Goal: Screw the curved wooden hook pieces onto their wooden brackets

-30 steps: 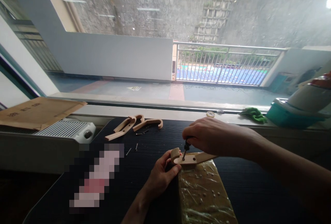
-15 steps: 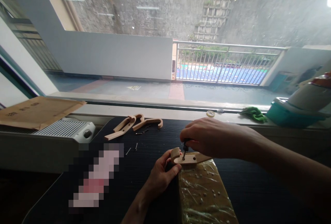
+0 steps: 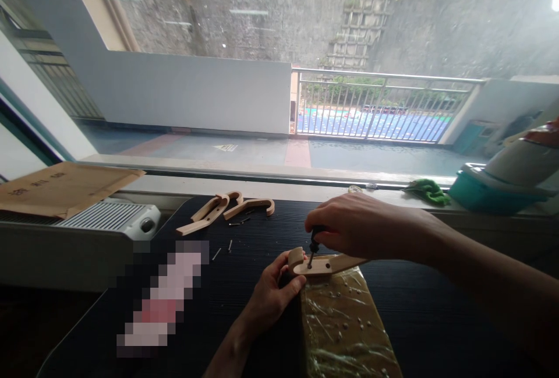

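One tabletop (image 3: 248,250): three spare hooks (image 3: 239,209) by its far-left corner, apparently unstarted.
Block (image 3: 349,320): film-wrapped, under the hook (image 3: 318,267).
Tub (image 3: 471,194): on the sill (image 3: 297,190); contents unseen.
Left hand (image 3: 277,289): grip clamped on the hook's curled end.
Right hand (image 3: 347,223): grip clamped on the screwdriver (image 3: 314,243).
Hook: across the block's far edge; tool in one hole (image 3: 310,267), the other seemingly left.
Screws (image 3: 230,246): loose, leftward.

We see smooth, pale, matt wood in the hook (image 3: 319,268) and metal in the shank of the screwdriver (image 3: 313,247). Glossy, crinkled clear film wraps the block (image 3: 338,317). Our dark surface (image 3: 238,293) looks finely grained, the envelope (image 3: 76,189) matt brown paper, the green cloth (image 3: 428,191) fluffy.
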Action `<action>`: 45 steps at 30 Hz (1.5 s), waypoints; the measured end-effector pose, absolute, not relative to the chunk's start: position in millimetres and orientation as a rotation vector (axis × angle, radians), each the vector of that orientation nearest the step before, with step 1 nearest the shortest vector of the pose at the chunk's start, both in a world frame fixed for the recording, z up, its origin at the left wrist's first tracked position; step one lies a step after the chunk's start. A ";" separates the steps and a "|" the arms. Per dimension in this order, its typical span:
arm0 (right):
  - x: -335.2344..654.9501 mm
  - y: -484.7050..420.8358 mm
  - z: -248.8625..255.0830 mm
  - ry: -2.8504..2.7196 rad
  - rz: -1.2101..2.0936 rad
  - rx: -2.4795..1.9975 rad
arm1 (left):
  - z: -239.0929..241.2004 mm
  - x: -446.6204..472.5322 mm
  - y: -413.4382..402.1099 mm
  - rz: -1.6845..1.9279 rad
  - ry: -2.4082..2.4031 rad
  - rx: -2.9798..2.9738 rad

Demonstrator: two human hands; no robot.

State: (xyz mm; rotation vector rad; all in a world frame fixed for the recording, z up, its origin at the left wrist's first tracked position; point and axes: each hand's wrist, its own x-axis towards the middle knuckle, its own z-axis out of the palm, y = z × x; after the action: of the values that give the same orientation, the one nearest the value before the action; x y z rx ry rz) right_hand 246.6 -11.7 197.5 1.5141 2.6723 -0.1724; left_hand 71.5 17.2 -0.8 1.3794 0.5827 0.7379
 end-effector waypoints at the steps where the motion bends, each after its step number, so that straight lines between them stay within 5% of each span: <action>1: 246.7 -11.6 198.0 2.678 -0.177 1.507 | -0.5 71.5 17.1 0.737 0.584 1.381; 45: 242.2 -10.4 201.5 2.635 -0.169 1.417 | -0.4 71.4 17.8 0.743 0.606 1.407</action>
State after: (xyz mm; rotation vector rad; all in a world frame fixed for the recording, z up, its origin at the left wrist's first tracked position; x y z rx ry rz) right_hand 242.2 -10.4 201.5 1.4167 2.6351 -0.1695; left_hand 71.4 17.8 -0.4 1.4073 0.6060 0.7432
